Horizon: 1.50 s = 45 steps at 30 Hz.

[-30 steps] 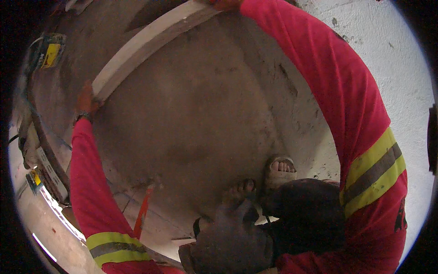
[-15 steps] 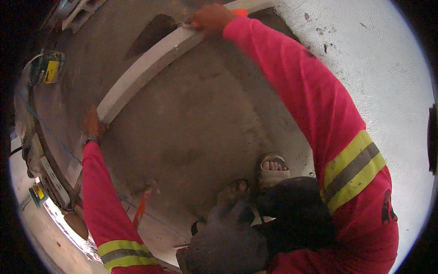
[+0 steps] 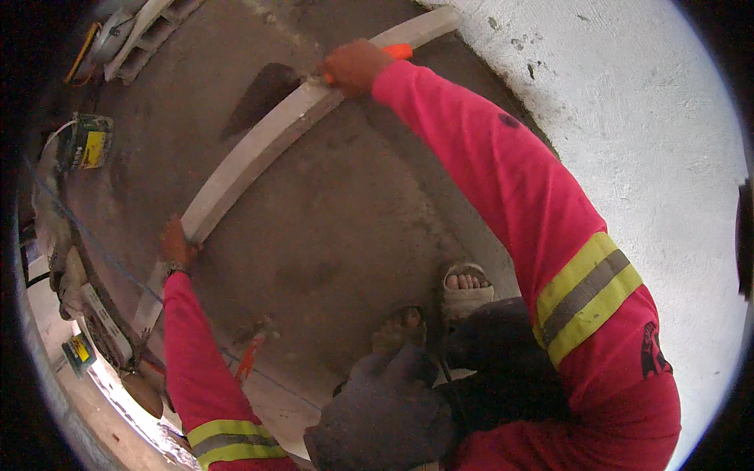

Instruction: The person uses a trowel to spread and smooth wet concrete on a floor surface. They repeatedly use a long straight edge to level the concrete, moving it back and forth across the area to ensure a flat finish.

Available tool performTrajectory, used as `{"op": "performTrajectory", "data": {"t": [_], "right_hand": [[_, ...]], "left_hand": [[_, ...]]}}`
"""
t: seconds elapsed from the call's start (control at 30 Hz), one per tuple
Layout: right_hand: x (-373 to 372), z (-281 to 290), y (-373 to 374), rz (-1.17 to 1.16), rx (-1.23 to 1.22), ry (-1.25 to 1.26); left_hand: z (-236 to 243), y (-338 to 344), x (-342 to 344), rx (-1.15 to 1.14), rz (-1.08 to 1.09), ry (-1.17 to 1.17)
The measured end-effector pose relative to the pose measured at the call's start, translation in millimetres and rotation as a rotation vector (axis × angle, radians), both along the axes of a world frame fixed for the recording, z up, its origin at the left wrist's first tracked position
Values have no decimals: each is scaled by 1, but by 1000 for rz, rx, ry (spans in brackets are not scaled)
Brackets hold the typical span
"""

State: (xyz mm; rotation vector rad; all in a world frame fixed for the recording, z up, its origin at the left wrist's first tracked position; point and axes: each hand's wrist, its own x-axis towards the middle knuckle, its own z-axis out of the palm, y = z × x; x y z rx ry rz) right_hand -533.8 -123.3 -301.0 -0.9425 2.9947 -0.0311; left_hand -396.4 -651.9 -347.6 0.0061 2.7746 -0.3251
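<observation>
A long pale straightedge board (image 3: 251,167) lies across the grey-brown screed floor (image 3: 330,220), bowed by the lens. My left hand (image 3: 179,245) is closed around it toward its near left end. Farther up, my right hand (image 3: 355,67) is closed on a trowel whose orange handle (image 3: 399,52) sticks out beside the wrist. The trowel's dark blade (image 3: 267,96) shows beyond the board's far side. My right hand lies over the board, but I cannot tell whether its fingers also grip it.
A white textured wall (image 3: 628,118) borders the floor on the right. At left are a dark bucket (image 3: 90,143) with a yellow label and a taut blue string (image 3: 102,247). Hollow block (image 3: 149,43) sits top left. An orange-handled tool (image 3: 250,357) lies near my sandalled feet (image 3: 467,286).
Both hands and the board appear lower, closer to me, partly because the view has shifted. The board's far end now shows by the wall. Both hands keep their hold.
</observation>
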Motion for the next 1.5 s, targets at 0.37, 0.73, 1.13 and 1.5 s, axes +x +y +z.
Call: {"op": "performTrajectory", "data": {"t": [0.37,0.73,1.13,1.5], "right_hand": [[29,18,-5,-4,3,-102],[53,18,16,107,51,-87],[79,22,28,6,75,-171],[129,27,47,45,71,-210]], "left_hand": [[3,-8,26,296,315,-66],[-16,12,56,192,223,-44],[12,70,78,-11,309,-23],[32,104,111,-17,300,-11]]}}
